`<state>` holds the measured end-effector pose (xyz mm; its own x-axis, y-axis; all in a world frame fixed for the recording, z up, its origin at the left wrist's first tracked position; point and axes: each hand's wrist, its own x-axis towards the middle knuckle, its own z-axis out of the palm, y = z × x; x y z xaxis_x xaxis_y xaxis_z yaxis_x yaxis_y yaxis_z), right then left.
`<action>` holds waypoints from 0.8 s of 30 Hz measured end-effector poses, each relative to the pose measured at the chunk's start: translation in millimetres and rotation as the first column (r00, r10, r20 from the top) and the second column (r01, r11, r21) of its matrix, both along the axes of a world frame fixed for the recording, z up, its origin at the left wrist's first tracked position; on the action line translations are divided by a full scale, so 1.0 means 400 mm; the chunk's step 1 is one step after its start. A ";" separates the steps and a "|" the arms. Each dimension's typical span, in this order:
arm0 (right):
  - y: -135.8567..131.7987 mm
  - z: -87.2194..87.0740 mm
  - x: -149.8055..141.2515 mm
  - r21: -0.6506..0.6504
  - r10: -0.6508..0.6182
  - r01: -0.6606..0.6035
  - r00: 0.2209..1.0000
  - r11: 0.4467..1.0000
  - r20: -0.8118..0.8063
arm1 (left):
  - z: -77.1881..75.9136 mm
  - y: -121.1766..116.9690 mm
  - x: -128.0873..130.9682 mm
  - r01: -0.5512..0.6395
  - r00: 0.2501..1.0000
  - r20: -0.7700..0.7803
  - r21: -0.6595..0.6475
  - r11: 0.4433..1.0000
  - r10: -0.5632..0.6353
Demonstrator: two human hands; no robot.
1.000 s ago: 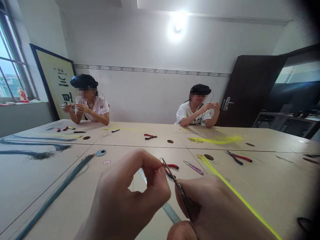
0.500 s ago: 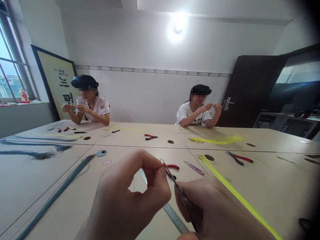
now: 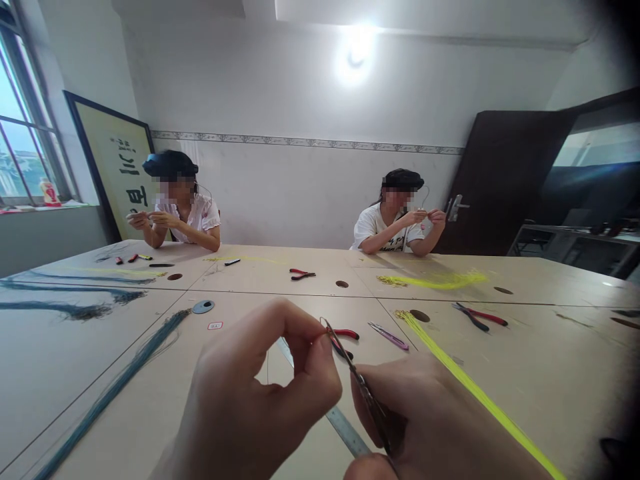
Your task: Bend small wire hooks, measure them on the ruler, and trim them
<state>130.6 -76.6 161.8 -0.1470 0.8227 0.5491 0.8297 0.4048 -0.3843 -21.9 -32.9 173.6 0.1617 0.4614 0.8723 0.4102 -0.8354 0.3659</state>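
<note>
My left hand pinches a thin cord between thumb and forefinger, with a small loop of it standing above the fingertips. Closed around slim, pointed metal scissors, my right hand has their tips up against the cord beside the left fingertips. The handles are mostly hidden by my right fingers. Under both hands a metal ruler lies slantwise on the table. Just behind the scissor tips are red-and-black pliers, partly covered, and purple thread snips lie to their right.
A teal cord bundle lies to the left near a grey disc; a yellow bundle runs along the right. More pliers lie on the table. Two people sit opposite, working with their hands.
My right thumb has shifted slightly up and left on the scissor handles. My left hand keeps its pinch in the same place. Both people opposite have moved their hands slightly.
</note>
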 end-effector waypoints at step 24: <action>-0.002 0.000 0.002 -0.010 -0.018 0.017 0.998 1.000 -0.059 | 0.004 0.000 0.001 -0.002 1.000 -0.004 -0.006 1.000 0.002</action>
